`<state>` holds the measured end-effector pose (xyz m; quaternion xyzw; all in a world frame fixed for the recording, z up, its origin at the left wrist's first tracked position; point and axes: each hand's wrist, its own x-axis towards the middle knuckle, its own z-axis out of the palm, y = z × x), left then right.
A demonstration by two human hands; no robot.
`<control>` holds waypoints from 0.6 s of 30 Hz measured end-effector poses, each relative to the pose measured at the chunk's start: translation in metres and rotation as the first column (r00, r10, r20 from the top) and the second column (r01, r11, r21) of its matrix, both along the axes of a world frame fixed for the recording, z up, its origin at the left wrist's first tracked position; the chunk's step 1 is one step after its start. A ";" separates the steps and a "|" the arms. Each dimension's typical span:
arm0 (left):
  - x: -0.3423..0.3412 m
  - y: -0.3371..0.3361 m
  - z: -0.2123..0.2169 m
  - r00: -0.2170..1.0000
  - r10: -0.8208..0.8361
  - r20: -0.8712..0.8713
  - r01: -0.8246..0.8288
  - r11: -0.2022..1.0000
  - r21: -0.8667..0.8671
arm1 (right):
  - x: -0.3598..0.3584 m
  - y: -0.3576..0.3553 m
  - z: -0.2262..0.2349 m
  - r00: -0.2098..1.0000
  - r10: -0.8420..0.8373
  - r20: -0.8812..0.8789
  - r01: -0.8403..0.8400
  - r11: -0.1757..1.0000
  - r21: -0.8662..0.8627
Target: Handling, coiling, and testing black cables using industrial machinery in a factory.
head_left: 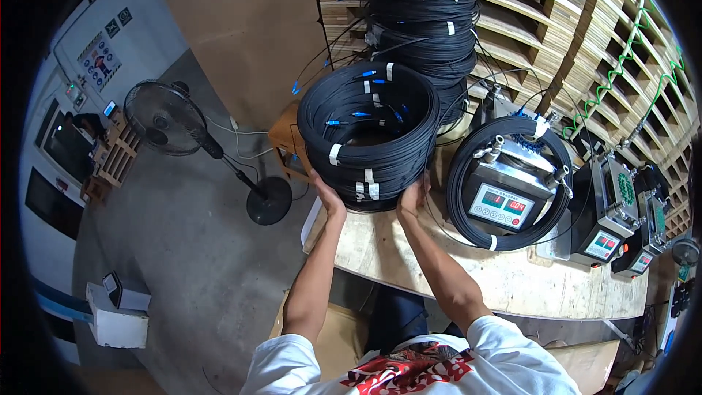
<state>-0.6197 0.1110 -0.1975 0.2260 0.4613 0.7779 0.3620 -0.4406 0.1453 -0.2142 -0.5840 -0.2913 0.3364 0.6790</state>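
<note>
A stack of black cable coils (402, 163), bound with white tape and with blue connectors showing inside its ring, stands near the left end of the wooden tabletop (468, 269). My left hand (327, 193) presses on its lower left side, fingers partly hidden behind the coils. On the lower right side, my right hand (414, 195) holds the same stack, its fingers also mostly out of sight. Right of my right hand, a single black cable coil (455, 201) hangs around a metal machine (477, 190) with a red-lit display panel.
A taller pile of black coils (424, 22) rises behind the held stack. More display machines (603, 245) stand at the right. A wooden stool (285, 135) and a floor fan (164, 117) are to the left. Stacked pallets (578, 22) line the back.
</note>
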 end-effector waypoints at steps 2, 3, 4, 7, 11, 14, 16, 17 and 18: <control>0.001 0.002 -0.002 0.988 0.073 -0.137 -0.082 0.995 -0.061 | 0.001 0.003 -0.006 0.999 -0.017 -0.051 0.021 0.998 0.061; 0.002 0.003 -0.003 0.988 0.069 -0.137 -0.078 0.995 -0.062 | 0.003 0.005 -0.009 0.998 -0.022 -0.051 0.025 0.998 0.059; 0.004 0.004 -0.003 0.991 0.089 -0.104 -0.091 0.996 -0.014 | 0.006 0.007 -0.011 1.000 -0.011 -0.001 0.011 0.999 0.036; -0.004 0.001 -0.003 0.991 0.090 -0.100 -0.090 0.996 0.005 | 0.001 0.000 -0.002 0.997 -0.010 0.077 0.010 1.000 0.006; -0.015 -0.012 0.008 0.980 0.016 -0.200 -0.026 0.999 -0.044 | 0.015 -0.005 0.010 0.990 0.140 0.020 -0.139 0.988 -0.060; -0.008 -0.028 0.032 0.988 -0.030 -0.149 0.010 0.991 -0.132 | 0.035 -0.016 0.022 0.956 0.277 0.099 -0.279 0.960 0.013; -0.001 -0.042 0.045 0.972 0.059 -0.227 -0.087 0.989 -0.116 | 0.042 -0.023 0.029 0.933 0.336 0.125 -0.332 0.942 -0.053; 0.007 -0.050 0.054 0.944 0.187 -0.273 -0.211 0.975 -0.064 | 0.044 -0.030 0.031 0.935 0.321 0.149 -0.318 0.947 -0.044; 0.018 -0.058 0.060 0.899 0.310 -0.309 -0.328 0.945 -0.007 | 0.049 -0.037 0.029 0.937 0.303 0.174 -0.301 0.953 -0.036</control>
